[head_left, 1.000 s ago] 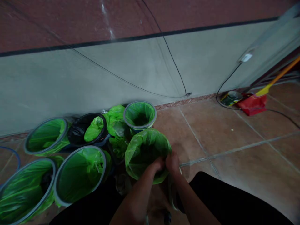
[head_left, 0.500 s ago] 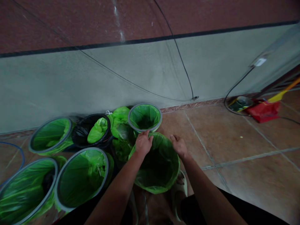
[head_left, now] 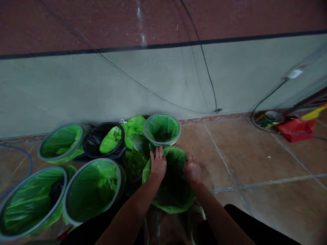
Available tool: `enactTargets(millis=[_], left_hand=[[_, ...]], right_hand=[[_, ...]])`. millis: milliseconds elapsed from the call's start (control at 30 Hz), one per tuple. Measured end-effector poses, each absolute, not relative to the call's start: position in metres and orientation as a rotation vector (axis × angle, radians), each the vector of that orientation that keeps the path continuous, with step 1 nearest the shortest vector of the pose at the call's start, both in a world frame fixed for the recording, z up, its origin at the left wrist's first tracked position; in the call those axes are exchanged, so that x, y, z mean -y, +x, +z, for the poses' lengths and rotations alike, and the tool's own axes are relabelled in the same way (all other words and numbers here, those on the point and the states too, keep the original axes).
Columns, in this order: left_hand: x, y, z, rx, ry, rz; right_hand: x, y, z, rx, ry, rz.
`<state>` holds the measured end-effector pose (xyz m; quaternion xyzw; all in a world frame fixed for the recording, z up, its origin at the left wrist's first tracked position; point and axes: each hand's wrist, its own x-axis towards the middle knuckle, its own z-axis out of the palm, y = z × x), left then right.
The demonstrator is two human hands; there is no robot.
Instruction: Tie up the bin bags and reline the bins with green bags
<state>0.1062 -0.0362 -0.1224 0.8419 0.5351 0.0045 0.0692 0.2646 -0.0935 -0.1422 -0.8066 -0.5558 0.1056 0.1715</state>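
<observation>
Beside four ringed bins (head_left: 95, 160), left hand (head_left: 158, 165) lies flat and right hand (head_left: 192, 170) curls closed on one green bag (head_left: 173, 200).

Tiled floor (head_left: 242, 153), brown, pale joints. Grey wall (head_left: 76, 88) across the middle, black stripe (head_left: 230, 41) and red-brown band (head_left: 76, 23) above. Thin cables (head_left: 206, 75) slanting down the wall. Left half: four grey-rimmed bins lined green (head_left: 89, 190), a black bin (head_left: 93, 144) among them with a crumpled green bag (head_left: 110, 144) inside, loose green bags (head_left: 135, 136) beside it. Far right: red dustpan (head_left: 296, 129), yellow handle (head_left: 315, 112) above it, white socket (head_left: 295, 74). Left edge: blue hose (head_left: 28, 163)
</observation>
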Motion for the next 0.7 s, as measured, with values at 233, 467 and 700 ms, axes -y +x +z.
enactTargets(millis=[233,467,700], left_hand=[[0.044,0.066,-0.082,-1.886,1.996,0.611],[0.024,0.028,-0.106,-1.751,1.454,0.46],[0.031,0.043,-0.126,-1.692,1.571,0.392]], right_hand=[[0.084,0.233,-0.117,1.572,-1.967,0.424],[0.056,0.171,-0.144,1.965,-2.106,0.869],[0.034,0.167,-0.201,2.199,-2.227,0.817]])
